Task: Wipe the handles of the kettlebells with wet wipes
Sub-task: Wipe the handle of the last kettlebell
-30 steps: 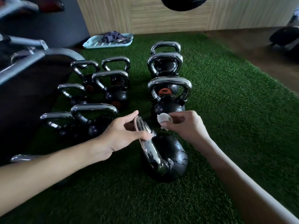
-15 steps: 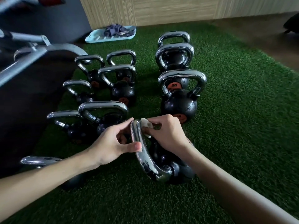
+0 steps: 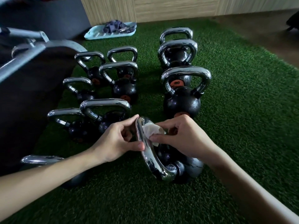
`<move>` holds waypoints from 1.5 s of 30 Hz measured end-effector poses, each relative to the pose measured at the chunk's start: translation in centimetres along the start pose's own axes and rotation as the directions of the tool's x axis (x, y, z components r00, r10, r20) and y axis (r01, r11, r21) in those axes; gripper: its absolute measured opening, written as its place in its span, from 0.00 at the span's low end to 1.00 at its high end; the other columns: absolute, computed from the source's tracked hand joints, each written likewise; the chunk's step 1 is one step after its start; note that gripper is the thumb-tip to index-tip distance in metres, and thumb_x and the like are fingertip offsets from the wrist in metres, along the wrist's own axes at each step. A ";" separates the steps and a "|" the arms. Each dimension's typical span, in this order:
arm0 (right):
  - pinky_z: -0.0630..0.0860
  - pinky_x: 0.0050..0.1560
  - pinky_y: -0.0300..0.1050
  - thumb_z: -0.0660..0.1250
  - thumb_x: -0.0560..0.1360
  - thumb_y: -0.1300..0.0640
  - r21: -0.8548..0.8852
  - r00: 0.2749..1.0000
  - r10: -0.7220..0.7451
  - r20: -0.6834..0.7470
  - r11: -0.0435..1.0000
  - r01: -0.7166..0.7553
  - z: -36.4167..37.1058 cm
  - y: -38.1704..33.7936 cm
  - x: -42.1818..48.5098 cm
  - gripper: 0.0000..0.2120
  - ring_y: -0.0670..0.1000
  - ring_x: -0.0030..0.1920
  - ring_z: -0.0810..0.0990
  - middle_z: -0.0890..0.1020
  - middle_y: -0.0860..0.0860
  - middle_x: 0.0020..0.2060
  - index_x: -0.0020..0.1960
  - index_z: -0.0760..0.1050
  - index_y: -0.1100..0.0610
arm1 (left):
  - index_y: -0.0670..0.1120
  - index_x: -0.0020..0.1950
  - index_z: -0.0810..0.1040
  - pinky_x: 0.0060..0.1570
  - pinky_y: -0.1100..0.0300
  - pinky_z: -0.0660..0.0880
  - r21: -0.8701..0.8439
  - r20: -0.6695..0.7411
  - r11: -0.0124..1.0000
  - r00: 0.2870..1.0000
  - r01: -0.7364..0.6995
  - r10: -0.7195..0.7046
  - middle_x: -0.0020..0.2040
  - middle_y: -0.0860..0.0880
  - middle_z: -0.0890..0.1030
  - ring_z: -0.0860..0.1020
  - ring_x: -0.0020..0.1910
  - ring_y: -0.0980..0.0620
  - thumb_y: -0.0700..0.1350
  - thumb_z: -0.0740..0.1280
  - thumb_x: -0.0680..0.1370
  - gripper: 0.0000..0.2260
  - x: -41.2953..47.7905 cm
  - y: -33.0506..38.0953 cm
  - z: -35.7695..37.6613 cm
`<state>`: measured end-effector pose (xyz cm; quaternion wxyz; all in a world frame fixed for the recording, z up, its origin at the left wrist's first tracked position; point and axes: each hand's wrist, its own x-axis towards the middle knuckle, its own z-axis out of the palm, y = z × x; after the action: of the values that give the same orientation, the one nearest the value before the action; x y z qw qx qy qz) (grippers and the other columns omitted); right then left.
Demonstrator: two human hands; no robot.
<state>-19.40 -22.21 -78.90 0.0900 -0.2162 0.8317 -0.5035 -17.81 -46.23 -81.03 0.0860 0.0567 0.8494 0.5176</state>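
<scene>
Right now I am working on the nearest black cast-iron kettlebell (image 3: 192,167), which is lying tipped on the green artificial turf (image 3: 242,110) with its curved, polished chrome handle (image 3: 150,160) pointing up toward me. My left hand (image 3: 119,139) is pinching the top of that handle between thumb and fingers, steadying it. My right hand (image 3: 181,139) is curled around a crumpled white wet wipe (image 3: 151,130), pressing it against the inner side of the handle near the top.

I am judging the task as partly under way at best: the wipe is covering only the upper bend of this one handle, so the lower curve is yet to be rubbed. The other kettlebells (image 3: 182,102) are standing upright in rows beyond my hands, and nothing on their shiny handles is telling me whether they are done.

The chrome is looking smooth and mirror-like, the black bodies pebbled and matte, the turf bristly, and the wipe soft and wrinkled.
</scene>
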 end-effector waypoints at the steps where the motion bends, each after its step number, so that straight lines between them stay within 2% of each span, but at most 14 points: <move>1: 0.77 0.39 0.45 0.79 0.70 0.48 -0.015 1.000 -0.002 0.001 1.000 0.002 -0.2 -0.1 0.0 0.10 0.42 0.36 0.82 0.86 0.37 0.39 0.52 0.87 0.42 | 0.54 0.77 0.67 0.44 0.73 0.70 0.003 -0.004 1.000 1.000 0.000 0.000 0.42 0.67 0.81 0.75 0.41 0.67 0.72 0.80 0.52 0.57 0.0 0.0 0.0; 6: 0.68 0.34 0.27 0.78 0.72 0.53 0.002 0.988 -0.032 -0.148 0.999 0.033 0.4 -0.9 0.2 0.10 0.31 0.33 0.77 0.81 0.29 0.31 0.53 0.87 0.46 | 0.52 0.78 0.67 0.39 0.68 0.67 0.011 0.007 1.000 1.000 -0.010 0.010 0.35 0.62 0.75 0.70 0.37 0.63 0.72 0.80 0.53 0.57 0.5 0.0 0.2; 10: 0.70 0.30 0.31 0.79 0.70 0.53 -0.002 0.999 -0.032 0.007 0.999 0.032 -0.3 -0.4 -3.7 0.09 0.40 0.31 0.79 0.86 0.44 0.37 0.50 0.87 0.45 | 0.52 0.79 0.66 0.61 0.66 0.71 0.065 0.025 0.998 1.000 -0.009 0.008 0.59 0.61 0.84 0.80 0.56 0.62 0.74 0.78 0.53 0.58 0.5 0.0 -0.4; 14: 0.78 0.45 0.45 0.79 0.71 0.46 -0.128 0.991 -0.130 0.025 0.983 0.132 -0.1 0.0 -6.4 0.11 0.42 0.44 0.84 0.86 0.39 0.44 0.52 0.86 0.44 | 0.54 0.78 0.69 0.39 0.73 0.65 0.103 -0.004 0.995 1.000 -0.014 0.014 0.44 0.60 0.86 0.71 0.34 0.64 0.78 0.74 0.51 0.59 0.1 0.1 -0.6; 15: 0.78 0.45 0.46 0.78 0.70 0.45 -0.142 0.990 -0.141 -0.010 0.980 0.138 0.1 0.1 -6.3 0.12 0.42 0.44 0.83 0.86 0.39 0.44 0.53 0.86 0.44 | 0.53 0.78 0.69 0.42 0.71 0.75 0.113 0.001 0.993 1.000 -0.022 0.022 0.49 0.63 0.83 0.80 0.40 0.69 0.78 0.73 0.51 0.59 0.1 0.2 -0.6; 16: 0.79 0.45 0.47 0.77 0.69 0.43 -0.145 0.987 -0.150 -0.050 0.979 0.141 0.3 0.1 -6.1 0.14 0.42 0.44 0.83 0.86 0.40 0.44 0.53 0.86 0.44 | 0.53 0.78 0.68 0.56 0.69 0.74 0.128 0.010 0.991 1.000 -0.028 0.027 0.53 0.66 0.79 0.73 0.55 0.73 0.78 0.73 0.51 0.59 0.1 0.5 -0.7; 20: 0.79 0.43 0.49 0.75 0.73 0.42 -0.198 0.947 -0.313 -0.073 0.935 0.293 0.6 0.2 -6.3 0.11 0.42 0.43 0.83 0.86 0.42 0.42 0.52 0.87 0.47 | 0.55 0.78 0.68 0.49 0.58 0.75 0.172 0.013 0.985 1.000 0.013 -0.016 0.44 0.66 0.84 0.79 0.50 0.71 0.79 0.73 0.52 0.58 0.2 0.9 -0.9; 22: 0.78 0.43 0.46 0.78 0.73 0.48 -0.242 0.910 -0.405 -0.092 0.895 0.374 1.2 1.4 -7.6 0.08 0.40 0.44 0.82 0.87 0.42 0.44 0.51 0.87 0.49 | 0.58 0.77 0.69 0.42 0.57 0.70 0.153 -0.004 0.988 1.000 0.031 -0.031 0.36 0.61 0.83 0.77 0.35 0.65 0.78 0.74 0.52 0.56 0.2 0.7 -0.8; 27: 0.78 0.46 0.45 0.80 0.70 0.58 -0.351 0.888 -0.389 -0.245 0.890 0.292 3.0 6.5 -10.4 0.11 0.47 0.45 0.80 0.85 0.43 0.48 0.52 0.87 0.51 | 0.63 0.76 0.69 0.45 0.54 0.66 0.122 0.013 0.991 0.999 0.050 -0.052 0.44 0.39 0.85 0.70 0.37 0.55 0.79 0.73 0.52 0.54 0.4 -0.1 -1.0; 32: 0.78 0.49 0.40 0.76 0.75 0.51 -0.186 0.918 -0.248 -0.310 0.963 0.197 2.3 4.7 -10.0 0.06 0.40 0.46 0.82 0.86 0.39 0.45 0.52 0.87 0.48 | 0.58 0.77 0.69 0.46 0.67 0.68 0.105 0.034 0.994 0.999 0.015 -0.019 0.43 0.54 0.86 0.74 0.40 0.60 0.80 0.73 0.50 0.58 0.5 0.3 -0.9; 36: 0.78 0.48 0.47 0.70 0.77 0.48 -0.293 0.973 -0.226 -0.039 0.934 0.205 -0.1 3.9 -6.8 0.08 0.43 0.44 0.81 0.85 0.44 0.42 0.53 0.85 0.47 | 0.55 0.78 0.68 0.73 0.64 0.62 0.149 0.050 0.989 0.998 0.020 -0.028 0.65 0.55 0.81 0.74 0.69 0.63 0.80 0.73 0.50 0.60 0.4 0.4 -1.1; 40: 0.80 0.52 0.48 0.70 0.74 0.55 -0.456 0.956 -0.159 0.246 0.852 0.259 -0.4 3.5 -3.1 0.14 0.42 0.48 0.81 0.86 0.43 0.46 0.57 0.83 0.43 | 0.55 0.78 0.68 0.77 0.57 0.61 0.133 0.051 0.991 0.998 0.021 -0.028 0.64 0.56 0.82 0.73 0.70 0.62 0.79 0.73 0.50 0.60 0.3 0.5 -1.0; 43: 0.70 0.49 0.24 0.70 0.76 0.57 -0.427 0.899 -0.074 0.432 0.861 0.276 -1.7 2.4 -2.1 0.18 0.29 0.43 0.76 0.85 0.41 0.54 0.63 0.82 0.42 | 0.55 0.78 0.69 0.77 0.55 0.62 0.153 0.055 0.988 0.998 0.013 -0.021 0.65 0.57 0.82 0.74 0.69 0.62 0.79 0.73 0.51 0.59 0.5 0.5 -1.1; 45: 0.67 0.44 0.22 0.71 0.78 0.56 -0.353 0.881 -0.074 0.468 0.898 0.263 -2.6 2.2 -1.9 0.15 0.25 0.41 0.74 0.85 0.40 0.54 0.62 0.83 0.45 | 0.55 0.78 0.69 0.77 0.54 0.63 0.164 0.056 0.986 0.998 0.018 -0.028 0.66 0.58 0.81 0.74 0.69 0.63 0.80 0.73 0.51 0.59 0.6 0.4 -1.2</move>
<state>-19.22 -18.38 -79.75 0.1850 -0.4120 0.8526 -0.2631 -18.64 -47.00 -80.16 0.1119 0.0689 0.8867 0.4433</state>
